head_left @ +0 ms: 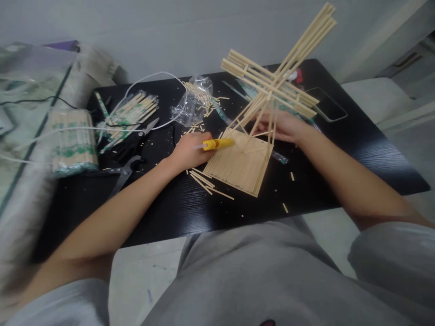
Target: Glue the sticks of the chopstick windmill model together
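Note:
A model built of bamboo sticks (272, 86) stands on a flat square base of sticks (239, 163) on the black table (204, 213). My left hand (188, 151) is closed around a yellow glue gun (217, 144), its nozzle at the base's left edge. My right hand (283, 127) rests behind the upright sticks and grips the lower part of the frame. Long sticks fan upward to the right from the frame.
Black scissors (131, 149) and packs of wrapped chopsticks (131, 113) lie at left with a white cable (146, 81). A clear plastic bag (193, 102) with cut pieces sits mid-table. Loose sticks (204, 181) lie near the base. A phone (326, 106) is at the right.

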The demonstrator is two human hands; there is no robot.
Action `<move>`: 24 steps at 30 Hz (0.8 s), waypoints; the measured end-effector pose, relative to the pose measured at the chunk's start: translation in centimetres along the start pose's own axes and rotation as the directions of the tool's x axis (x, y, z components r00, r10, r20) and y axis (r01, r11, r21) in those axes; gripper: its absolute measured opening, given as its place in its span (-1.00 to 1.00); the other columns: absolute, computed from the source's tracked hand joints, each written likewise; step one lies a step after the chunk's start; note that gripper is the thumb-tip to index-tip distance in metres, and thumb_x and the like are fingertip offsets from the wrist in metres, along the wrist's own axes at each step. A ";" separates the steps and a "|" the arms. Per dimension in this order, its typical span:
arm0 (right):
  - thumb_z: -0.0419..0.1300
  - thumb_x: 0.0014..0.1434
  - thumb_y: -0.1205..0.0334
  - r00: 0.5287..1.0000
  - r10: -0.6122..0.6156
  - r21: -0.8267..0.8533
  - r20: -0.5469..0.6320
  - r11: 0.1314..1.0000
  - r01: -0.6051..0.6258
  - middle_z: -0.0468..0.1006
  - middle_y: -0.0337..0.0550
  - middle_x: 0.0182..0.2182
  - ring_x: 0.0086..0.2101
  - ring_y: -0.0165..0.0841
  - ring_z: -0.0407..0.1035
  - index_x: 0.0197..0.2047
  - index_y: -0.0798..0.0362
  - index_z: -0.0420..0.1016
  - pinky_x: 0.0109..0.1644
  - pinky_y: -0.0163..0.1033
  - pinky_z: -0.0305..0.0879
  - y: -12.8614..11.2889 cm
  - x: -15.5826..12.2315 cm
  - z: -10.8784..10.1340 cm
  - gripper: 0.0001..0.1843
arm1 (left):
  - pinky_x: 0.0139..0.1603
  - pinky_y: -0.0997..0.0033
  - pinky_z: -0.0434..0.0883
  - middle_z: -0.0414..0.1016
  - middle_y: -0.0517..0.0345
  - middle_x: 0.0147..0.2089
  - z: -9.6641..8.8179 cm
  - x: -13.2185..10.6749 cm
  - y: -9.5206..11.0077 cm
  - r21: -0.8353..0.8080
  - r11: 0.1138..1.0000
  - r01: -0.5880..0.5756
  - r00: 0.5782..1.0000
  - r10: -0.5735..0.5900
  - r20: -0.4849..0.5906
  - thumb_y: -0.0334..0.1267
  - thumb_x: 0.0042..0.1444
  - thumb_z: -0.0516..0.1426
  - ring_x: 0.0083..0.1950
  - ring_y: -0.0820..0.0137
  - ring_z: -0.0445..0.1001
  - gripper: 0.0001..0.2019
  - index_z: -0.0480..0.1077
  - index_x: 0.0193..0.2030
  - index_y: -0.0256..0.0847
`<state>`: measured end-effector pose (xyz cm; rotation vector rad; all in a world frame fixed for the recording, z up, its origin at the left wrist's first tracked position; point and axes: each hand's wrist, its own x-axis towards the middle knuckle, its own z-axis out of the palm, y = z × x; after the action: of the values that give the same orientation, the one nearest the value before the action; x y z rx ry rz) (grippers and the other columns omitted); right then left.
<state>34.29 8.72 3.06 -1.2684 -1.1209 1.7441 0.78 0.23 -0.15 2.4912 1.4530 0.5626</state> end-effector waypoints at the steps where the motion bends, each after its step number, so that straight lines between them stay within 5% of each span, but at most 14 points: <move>1: 0.50 0.55 0.43 1.000 -0.003 -0.006 -0.003 1.000 0.003 0.59 -0.30 -0.47 -0.40 -0.35 0.67 -0.08 -0.02 0.69 -0.05 -0.17 0.84 0.0 0.0 0.0 -0.83 | -0.16 0.20 0.39 0.65 0.10 -0.25 0.0 0.0 0.0 -0.001 1.000 -0.002 1.000 0.002 0.001 -0.05 0.40 0.27 -0.22 0.23 0.58 -0.81 0.49 -0.22 -0.04; 10: 0.51 0.64 0.24 0.995 -0.054 -0.021 0.086 0.998 0.056 0.61 -0.29 -0.44 -0.39 -0.32 0.69 0.04 -0.01 0.71 -0.07 -0.16 0.86 0.5 0.6 -0.7 -0.92 | -0.17 0.25 0.34 0.58 0.17 -0.30 -0.4 0.2 -0.2 -0.067 0.997 -0.030 0.999 0.031 0.017 -0.07 0.43 0.28 -0.27 0.30 0.50 -0.80 0.46 -0.20 -0.06; 24: 0.55 0.62 0.26 0.996 -0.027 0.019 0.087 0.999 0.026 0.55 -0.34 -0.48 -0.40 -0.31 0.68 0.08 0.00 0.70 -0.04 -0.12 0.85 0.5 0.6 -0.8 -0.88 | -0.14 0.19 0.39 0.64 0.11 -0.25 0.2 0.0 0.2 0.022 0.999 0.030 0.999 -0.030 -0.009 -0.04 0.40 0.26 -0.23 0.22 0.56 -0.82 0.55 -0.15 -0.06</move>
<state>34.90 9.28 2.27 -1.1710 -1.1639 1.8012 1.07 0.14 -0.26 2.4823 1.5059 0.5560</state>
